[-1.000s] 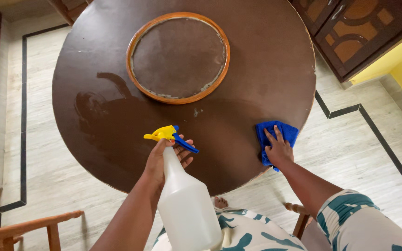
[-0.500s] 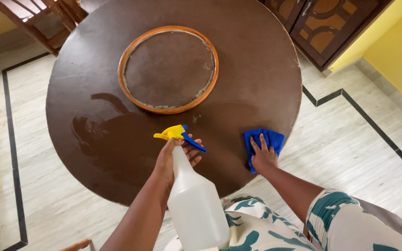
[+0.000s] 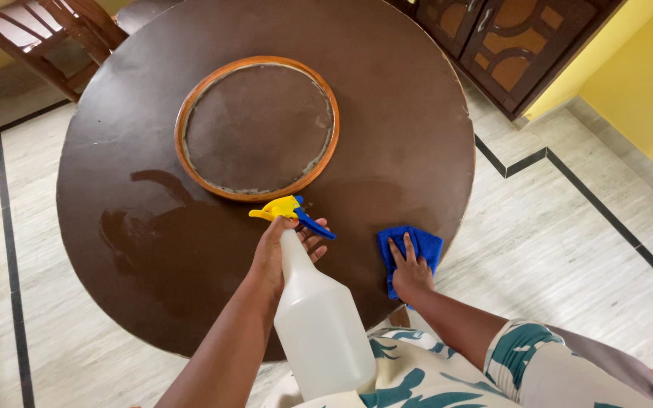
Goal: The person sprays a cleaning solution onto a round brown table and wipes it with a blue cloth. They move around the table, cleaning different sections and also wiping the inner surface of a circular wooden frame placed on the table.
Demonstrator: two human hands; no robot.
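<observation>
The left hand [image 3: 277, 253] is gripping a spray bottle [image 3: 319, 325]; the right hand [image 3: 410, 273] is pressing flat on a blue cloth [image 3: 417, 243] on the table [image 3: 115, 151].

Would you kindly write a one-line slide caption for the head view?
Left hand holds a spray bottle over a round brown table; right hand presses a blue cloth near its edge.

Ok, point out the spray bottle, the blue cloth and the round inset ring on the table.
spray bottle [image 3: 323, 332], head view, on its white body.
blue cloth [image 3: 426, 245], head view, on its bare right corner.
round inset ring [image 3: 190, 170], head view, on its orange-brown rim.
</observation>
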